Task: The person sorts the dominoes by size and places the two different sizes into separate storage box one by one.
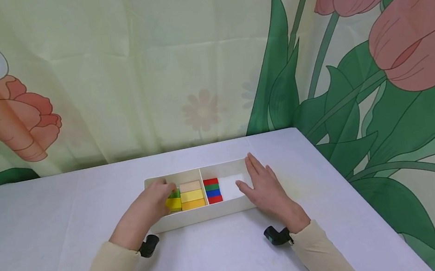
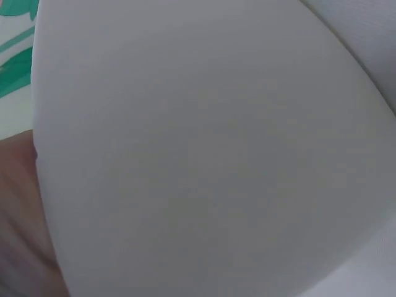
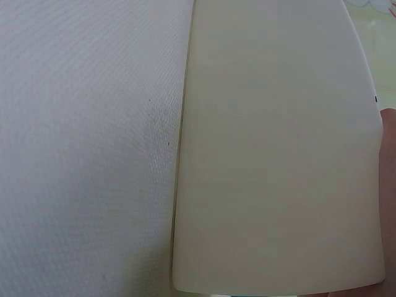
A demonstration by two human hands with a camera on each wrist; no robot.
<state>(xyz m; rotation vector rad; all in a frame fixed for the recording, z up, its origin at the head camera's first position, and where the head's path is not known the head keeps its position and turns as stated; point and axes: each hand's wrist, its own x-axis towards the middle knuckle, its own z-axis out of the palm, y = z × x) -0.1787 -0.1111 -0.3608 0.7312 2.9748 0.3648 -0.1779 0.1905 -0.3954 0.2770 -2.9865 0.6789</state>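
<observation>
A white two-part box [image 1: 196,216] stands on the table, its long side facing me. My left hand [image 1: 154,200] reaches over the box's left end, fingers bent down into the left compartment; whether they pinch a block is hidden. Beside those fingers lie a green block [image 1: 175,193] and a yellow block [image 1: 174,204]. To their right is a column with a pale tan block [image 1: 189,186] and yellow-orange blocks [image 1: 192,199]. My right hand [image 1: 267,189] rests on the box's right end with its fingers stretched out. In both wrist views the box wall [image 2: 210,148] [image 3: 278,148] fills much of the picture.
Past the divider [image 1: 202,187], the right compartment holds a column of red, green and blue blocks [image 1: 212,191] against its left side. A white cloth [image 1: 65,214] covers the table. Behind its back edge hangs a printed curtain [image 1: 128,74].
</observation>
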